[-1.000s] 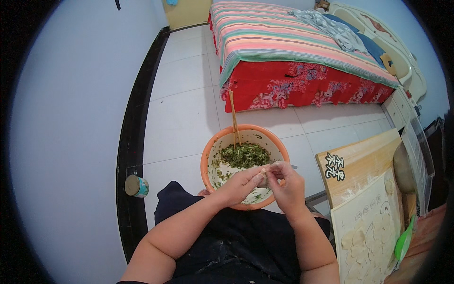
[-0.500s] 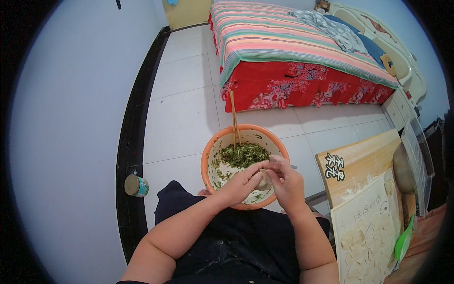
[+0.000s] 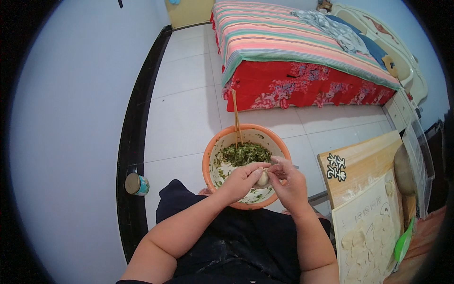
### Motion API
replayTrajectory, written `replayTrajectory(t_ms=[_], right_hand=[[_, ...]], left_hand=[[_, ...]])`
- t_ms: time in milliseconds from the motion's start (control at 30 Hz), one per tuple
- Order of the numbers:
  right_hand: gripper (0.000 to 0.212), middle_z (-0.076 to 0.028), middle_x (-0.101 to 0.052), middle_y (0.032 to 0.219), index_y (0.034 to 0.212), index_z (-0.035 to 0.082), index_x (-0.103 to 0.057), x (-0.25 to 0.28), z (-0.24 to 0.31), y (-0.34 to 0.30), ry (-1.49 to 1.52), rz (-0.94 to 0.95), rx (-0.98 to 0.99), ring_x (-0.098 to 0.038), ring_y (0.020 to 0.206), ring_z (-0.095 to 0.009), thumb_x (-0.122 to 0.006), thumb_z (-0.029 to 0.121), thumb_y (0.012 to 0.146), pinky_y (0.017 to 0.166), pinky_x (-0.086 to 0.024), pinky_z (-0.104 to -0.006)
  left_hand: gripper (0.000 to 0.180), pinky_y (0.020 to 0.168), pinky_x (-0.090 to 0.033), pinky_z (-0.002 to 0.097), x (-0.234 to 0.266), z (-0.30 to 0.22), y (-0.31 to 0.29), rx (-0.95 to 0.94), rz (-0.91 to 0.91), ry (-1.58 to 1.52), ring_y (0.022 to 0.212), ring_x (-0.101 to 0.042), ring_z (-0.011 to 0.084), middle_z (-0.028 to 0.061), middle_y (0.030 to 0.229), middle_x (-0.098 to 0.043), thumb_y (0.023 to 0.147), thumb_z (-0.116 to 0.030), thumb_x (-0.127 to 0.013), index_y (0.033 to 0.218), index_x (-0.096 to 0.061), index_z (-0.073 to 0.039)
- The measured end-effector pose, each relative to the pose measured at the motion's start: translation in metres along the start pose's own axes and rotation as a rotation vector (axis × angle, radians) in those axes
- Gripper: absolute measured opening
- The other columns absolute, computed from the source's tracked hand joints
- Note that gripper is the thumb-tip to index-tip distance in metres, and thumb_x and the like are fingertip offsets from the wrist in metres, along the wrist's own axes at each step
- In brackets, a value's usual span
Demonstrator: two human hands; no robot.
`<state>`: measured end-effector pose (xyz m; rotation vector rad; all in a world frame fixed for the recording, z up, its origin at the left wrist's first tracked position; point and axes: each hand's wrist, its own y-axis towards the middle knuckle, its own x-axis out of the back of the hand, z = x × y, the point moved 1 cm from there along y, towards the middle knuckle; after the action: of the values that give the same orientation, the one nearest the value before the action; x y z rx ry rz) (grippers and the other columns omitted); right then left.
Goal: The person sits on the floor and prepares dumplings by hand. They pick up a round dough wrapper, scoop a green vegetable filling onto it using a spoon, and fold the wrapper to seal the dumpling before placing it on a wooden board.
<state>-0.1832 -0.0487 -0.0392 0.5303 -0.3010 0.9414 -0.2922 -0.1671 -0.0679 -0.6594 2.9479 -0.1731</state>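
Between my two hands I hold a small pale dumpling (image 3: 263,179) above the near right part of an orange-rimmed basin (image 3: 206,163). My left hand (image 3: 240,182) supports it from the left, thumb against its side. The fingertips of my right hand (image 3: 289,183) pinch its upper edge from the right. Chopped green filling (image 3: 246,154) lies in the basin, heaped toward the far side with bits smeared on the wall. A pair of wooden chopsticks (image 3: 237,113) stands in the filling, leaning on the far rim.
Right of me a wooden board (image 3: 369,150) carries a pale mat with several flat dough wrappers (image 3: 357,240). A green-handled tool (image 3: 403,244) and a metal bowl (image 3: 403,170) sit at its right edge. A can (image 3: 136,184) stands by the left wall; a striped bed (image 3: 283,35) is ahead.
The fingers of both hands have shifted around the dumpling, so more of its rounded side shows. The view has moved slightly; the basin and chopsticks stay in place.
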Motion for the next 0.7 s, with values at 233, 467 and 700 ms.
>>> replayTrajectory(t_ms=[233,467,700], right_hand=[[0.04,-0.011,-0.066,0.086,0.115,0.001,-0.056,-0.002,0.001,0.0,0.03,-0.091,0.041,-0.066,0.079,-0.018,-0.063,-0.008,0.077,0.071,-0.054,-0.0281],[0.042,-0.012,-0.066,0.089,0.119,0.005,-0.054,0.0,-0.003,-0.002,-0.186,-0.023,0.141,-0.066,0.083,-0.023,-0.061,-0.005,0.079,0.075,-0.054,-0.0326],[0.044,-0.012,-0.066,0.089,0.118,0.002,-0.055,0.0,0.002,-0.001,0.001,-0.087,0.062,-0.066,0.08,-0.019,-0.063,-0.009,0.076,0.073,-0.054,-0.0295]], left_hand=[[0.041,0.091,-0.047,0.0298,0.001,0.007,0.001,-0.018,0.066,-0.019,0.107,-0.054,0.0154,0.0083,0.122,-0.053,0.099,-0.022,-0.038,0.137,-0.04,-0.005],[0.04,0.09,-0.045,0.0285,-0.003,-0.007,-0.004,-0.111,0.108,0.206,0.108,-0.055,0.0168,0.0104,0.123,-0.054,0.097,-0.017,-0.041,0.135,-0.041,-0.005],[0.042,0.091,-0.045,0.0302,0.002,0.008,0.004,-0.07,0.049,0.034,0.107,-0.053,0.0139,0.0077,0.117,-0.055,0.099,-0.02,-0.041,0.138,-0.038,-0.005]])
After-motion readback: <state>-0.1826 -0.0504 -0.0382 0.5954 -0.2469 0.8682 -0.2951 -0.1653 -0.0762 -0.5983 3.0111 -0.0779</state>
